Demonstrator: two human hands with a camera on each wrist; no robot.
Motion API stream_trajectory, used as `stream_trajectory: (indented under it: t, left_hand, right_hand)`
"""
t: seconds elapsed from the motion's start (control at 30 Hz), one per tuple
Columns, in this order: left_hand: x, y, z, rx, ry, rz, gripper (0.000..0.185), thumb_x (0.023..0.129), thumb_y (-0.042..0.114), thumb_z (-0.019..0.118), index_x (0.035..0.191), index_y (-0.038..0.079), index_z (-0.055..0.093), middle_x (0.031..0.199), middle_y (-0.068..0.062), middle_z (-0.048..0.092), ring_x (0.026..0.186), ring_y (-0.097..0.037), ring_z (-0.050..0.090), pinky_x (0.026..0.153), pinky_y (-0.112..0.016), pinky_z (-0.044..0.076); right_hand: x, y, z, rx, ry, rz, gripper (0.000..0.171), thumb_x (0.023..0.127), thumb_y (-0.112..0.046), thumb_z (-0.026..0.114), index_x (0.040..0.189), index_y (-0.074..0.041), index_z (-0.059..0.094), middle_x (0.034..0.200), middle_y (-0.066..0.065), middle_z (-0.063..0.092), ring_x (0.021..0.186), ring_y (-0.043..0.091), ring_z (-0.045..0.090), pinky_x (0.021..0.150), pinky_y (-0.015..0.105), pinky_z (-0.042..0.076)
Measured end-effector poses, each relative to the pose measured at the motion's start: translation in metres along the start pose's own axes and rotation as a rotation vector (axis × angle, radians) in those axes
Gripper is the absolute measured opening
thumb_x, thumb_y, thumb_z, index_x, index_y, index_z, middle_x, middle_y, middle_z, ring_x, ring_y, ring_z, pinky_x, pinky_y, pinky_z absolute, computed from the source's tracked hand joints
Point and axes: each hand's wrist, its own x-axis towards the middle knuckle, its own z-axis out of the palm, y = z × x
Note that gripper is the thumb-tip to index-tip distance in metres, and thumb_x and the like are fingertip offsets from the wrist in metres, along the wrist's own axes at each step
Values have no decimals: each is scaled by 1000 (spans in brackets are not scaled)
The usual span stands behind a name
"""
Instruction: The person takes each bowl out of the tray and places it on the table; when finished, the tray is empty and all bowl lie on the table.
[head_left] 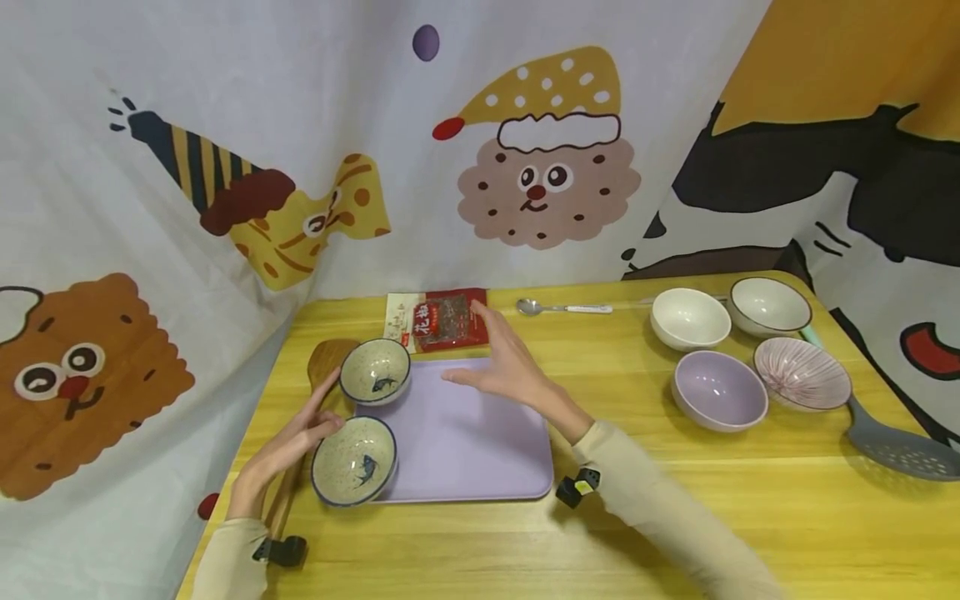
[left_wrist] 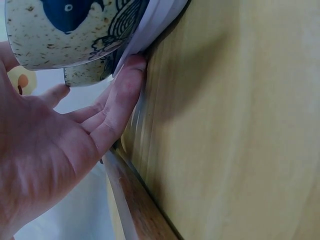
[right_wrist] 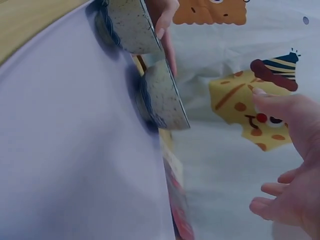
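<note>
Speckled fish bowls, I count two (head_left: 375, 371) (head_left: 354, 460), on lilac tray (head_left: 465, 442); four plain bowls (head_left: 690, 317) right; both hands spread: left hand (head_left: 288, 446) touching near bowl, right hand (head_left: 502, 367) hovering.

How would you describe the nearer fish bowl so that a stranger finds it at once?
Look at the lilac tray on the yellow table. On its front left corner sits a speckled bowl with a blue fish inside, beside the left hand. Its twin sits farther back.

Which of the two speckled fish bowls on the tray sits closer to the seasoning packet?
The far speckled bowl, at the tray's back left corner beside the packet; the near speckled bowl sits at the front left corner.
</note>
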Motion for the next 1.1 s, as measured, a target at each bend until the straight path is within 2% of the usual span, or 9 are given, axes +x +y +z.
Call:
stream_trajectory:
  t: [0.2,0.3,0.43,0.57,0.63,0.8,0.87,0.97,1.1]
  left_hand:
    - [-1,-2,-1,-12,0,1,83,105,20,51,164,32,-5,118,-22,64,97,-22,56,68,-30,42]
    - [-1,-2,-1,-17,-1,-1,82,105,21,51,164,32,-5,119,-24,64,85,-17,54,64,-30,41]
    - [-2,-4,-2,-32,-7,-5,81,105,21,50,164,31,-5,118,-25,64,68,-14,44,58,-30,38]
    - [0,-7,-2,-44,-15,1,80,106,21,50,164,32,-3,115,-23,66,62,-12,40,56,-31,37]
    - [1,-8,-2,-68,-24,6,79,106,19,49,164,32,-2,107,-19,66,60,-11,39,55,-30,37]
    - [5,-9,-3,-173,-67,3,76,107,13,42,164,32,-5,99,-12,65,78,-10,56,71,-24,49]
    - [7,-10,-4,-188,-76,-3,77,106,12,41,164,32,-6,105,-13,66,89,-12,60,78,-26,52]
    - [10,-11,-6,-185,-73,-11,79,105,12,43,164,33,-5,110,-17,68,89,-13,62,76,-27,53]
    - [13,-13,-10,-172,-80,-23,84,103,12,48,164,32,-6,118,-23,67,98,-16,64,78,-29,54]
  right_hand:
    - [17,-3,27,30,-120,12,116,78,-45,87,163,-11,16,166,13,27,152,35,29,118,59,30]
    - [24,-2,44,22,-192,31,119,77,-48,86,164,-10,14,168,13,22,154,35,23,120,57,27]
    - [35,-3,66,-4,-263,51,123,75,-50,87,163,-7,14,169,15,19,156,34,18,123,53,23]
    - [46,-2,84,-10,-293,41,124,74,-47,89,162,-1,15,168,19,20,155,33,21,123,49,24]
    - [50,-1,91,0,-303,31,125,73,-45,90,161,1,14,167,21,20,155,33,22,124,48,23]
    - [58,0,103,26,-315,-11,124,70,-40,93,160,2,18,164,23,29,152,33,28,123,47,27]
    - [60,-1,106,31,-318,-25,124,69,-39,94,159,2,20,163,21,31,151,32,30,122,46,28]
    - [62,-2,110,41,-317,-42,125,67,-39,95,160,0,20,162,20,33,150,32,33,121,45,30]
    - [64,-2,113,57,-280,-52,123,63,-39,97,159,-4,27,158,16,41,145,31,42,118,45,36]
